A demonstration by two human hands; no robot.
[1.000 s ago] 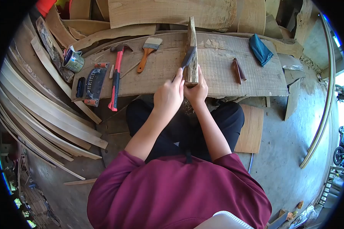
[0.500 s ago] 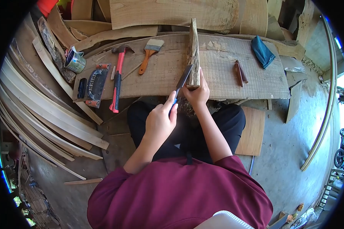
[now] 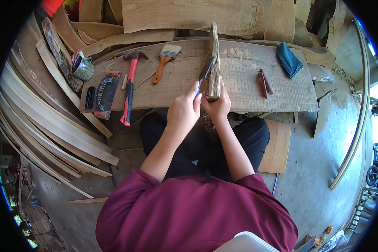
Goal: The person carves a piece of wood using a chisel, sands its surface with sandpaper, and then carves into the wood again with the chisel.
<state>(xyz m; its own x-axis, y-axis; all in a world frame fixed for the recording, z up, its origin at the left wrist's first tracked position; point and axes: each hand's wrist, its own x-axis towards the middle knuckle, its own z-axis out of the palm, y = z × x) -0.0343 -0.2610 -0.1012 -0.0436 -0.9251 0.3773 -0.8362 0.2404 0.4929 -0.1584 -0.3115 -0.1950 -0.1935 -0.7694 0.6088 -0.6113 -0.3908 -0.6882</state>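
A rough-edged piece of wood [image 3: 214,63] stands on its narrow side on the wide plank [image 3: 248,96], its near end toward me. My right hand [image 3: 217,106] is closed around that near end, thumb on the left side and fingers on the right. In my left hand [image 3: 184,110] is a long dark flat tool [image 3: 206,69] with a blue handle, mostly hidden by the fingers. The tool slants up and to the right, its blade lying against the left side of the wood piece.
On the plank lie a sanding block [image 3: 106,94], a hammer [image 3: 130,86], a brush [image 3: 166,61], a brown object [image 3: 265,84] and a blue-green cloth [image 3: 289,61]. A tin [image 3: 83,68] stands at the left. Curved wood strips [image 3: 59,122] fill the left side.
My left hand has moved forward and slightly right, carrying the tool farther along the wood piece. My right hand keeps its hold on the near end.
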